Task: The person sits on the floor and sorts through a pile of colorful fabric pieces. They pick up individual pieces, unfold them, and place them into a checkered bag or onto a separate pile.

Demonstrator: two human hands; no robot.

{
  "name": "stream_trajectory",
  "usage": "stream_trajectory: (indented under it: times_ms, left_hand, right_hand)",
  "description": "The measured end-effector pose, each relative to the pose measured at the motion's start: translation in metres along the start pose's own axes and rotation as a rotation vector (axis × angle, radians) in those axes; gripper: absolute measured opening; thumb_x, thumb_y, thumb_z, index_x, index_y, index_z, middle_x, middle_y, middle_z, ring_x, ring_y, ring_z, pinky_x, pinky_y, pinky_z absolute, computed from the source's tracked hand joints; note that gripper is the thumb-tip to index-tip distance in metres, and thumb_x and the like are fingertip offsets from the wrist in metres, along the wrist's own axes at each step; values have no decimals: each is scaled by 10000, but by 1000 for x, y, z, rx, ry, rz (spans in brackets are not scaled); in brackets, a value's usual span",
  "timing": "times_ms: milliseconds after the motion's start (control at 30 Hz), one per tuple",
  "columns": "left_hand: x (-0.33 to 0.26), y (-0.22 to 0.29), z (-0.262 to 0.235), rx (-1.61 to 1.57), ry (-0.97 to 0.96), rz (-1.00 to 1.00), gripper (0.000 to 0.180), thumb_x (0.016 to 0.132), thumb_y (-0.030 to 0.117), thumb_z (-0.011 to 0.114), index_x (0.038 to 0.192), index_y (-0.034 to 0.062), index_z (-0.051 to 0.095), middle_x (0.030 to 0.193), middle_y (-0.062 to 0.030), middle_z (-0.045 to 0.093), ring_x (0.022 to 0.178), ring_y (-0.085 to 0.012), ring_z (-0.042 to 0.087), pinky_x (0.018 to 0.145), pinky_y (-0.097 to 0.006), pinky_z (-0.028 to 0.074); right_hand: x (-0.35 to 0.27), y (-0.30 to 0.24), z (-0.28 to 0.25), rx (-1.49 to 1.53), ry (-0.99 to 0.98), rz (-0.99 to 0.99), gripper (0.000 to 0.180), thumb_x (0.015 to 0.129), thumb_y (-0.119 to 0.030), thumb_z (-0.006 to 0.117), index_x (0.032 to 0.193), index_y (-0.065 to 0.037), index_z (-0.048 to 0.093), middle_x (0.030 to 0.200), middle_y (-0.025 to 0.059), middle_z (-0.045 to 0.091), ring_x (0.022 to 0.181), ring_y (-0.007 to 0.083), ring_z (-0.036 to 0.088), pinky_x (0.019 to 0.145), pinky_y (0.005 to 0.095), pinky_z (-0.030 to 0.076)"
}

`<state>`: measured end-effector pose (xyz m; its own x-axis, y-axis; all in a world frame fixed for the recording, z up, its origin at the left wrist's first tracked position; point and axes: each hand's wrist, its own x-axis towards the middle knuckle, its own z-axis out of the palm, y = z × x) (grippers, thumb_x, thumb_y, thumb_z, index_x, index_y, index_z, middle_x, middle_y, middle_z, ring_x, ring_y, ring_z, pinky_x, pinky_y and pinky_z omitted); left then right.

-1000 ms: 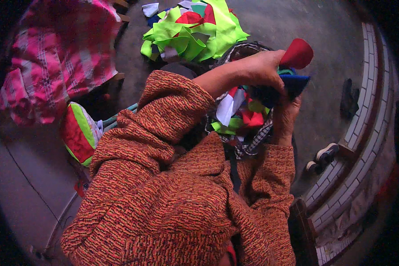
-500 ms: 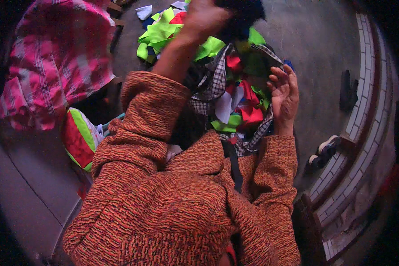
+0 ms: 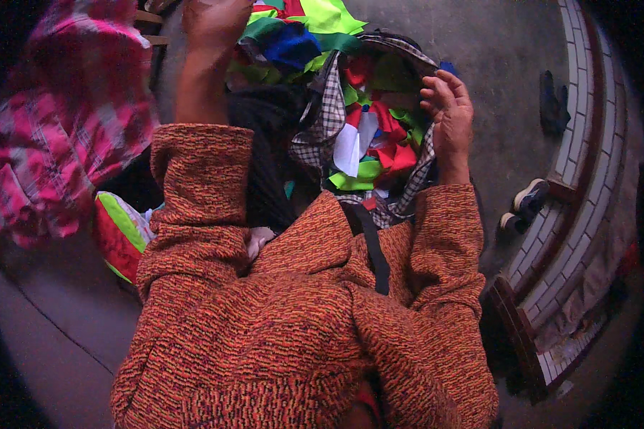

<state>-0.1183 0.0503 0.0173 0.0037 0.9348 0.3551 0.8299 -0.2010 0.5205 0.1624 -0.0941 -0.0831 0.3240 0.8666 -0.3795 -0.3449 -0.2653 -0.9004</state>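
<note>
A cloth bag with a black-and-white checked lining [image 3: 330,111] stands open in front of me. Inside it lie several fabric scraps in red, white, lime and green, among them a white scrap [image 3: 347,150]. My right hand [image 3: 451,111] is at the bag's right rim, its fingers curled over the edge. My left hand [image 3: 216,18] is at the top edge of the view, left of a heap of bright scraps; its fingers are cut off and blurred. A blue scrap [image 3: 293,46] and a green one [image 3: 340,41] lie between heap and bag.
Pink plaid cloth [image 3: 71,136] hangs at the left. Below it is a red, lime and white stuffed cloth piece [image 3: 122,232]. At the right, shoes [image 3: 529,200] stand beside a white-tiled step [image 3: 572,171], with dark footwear [image 3: 551,104] farther off.
My left hand has swung left, away from above the bag, and the dark cloth near it is gone from there. My right hand stays by the rim, fingers more curled.
</note>
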Motion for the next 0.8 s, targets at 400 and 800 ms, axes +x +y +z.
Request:
stream_trajectory:
  times_ms: [400,800]
  left_hand:
    - [-58,81,73,-287,-315,356,223,708,171,626,912,83,609,858,-109,606,820,-294,600,713,-419,456]
    - [-70,110,67,-368,-404,269,167,721,217,647,820,100,580,815,-68,545,857,-246,537,806,-428,342]
  right_hand:
    - [13,70,9,-332,-130,124,222,820,-142,622,1020,-51,596,932,3,618,828,121,584,665,258,480]
    - [63,194,-23,-1568,-243,236,298,764,-109,630,1051,-99,551,910,65,624,833,220,589,675,334,477]
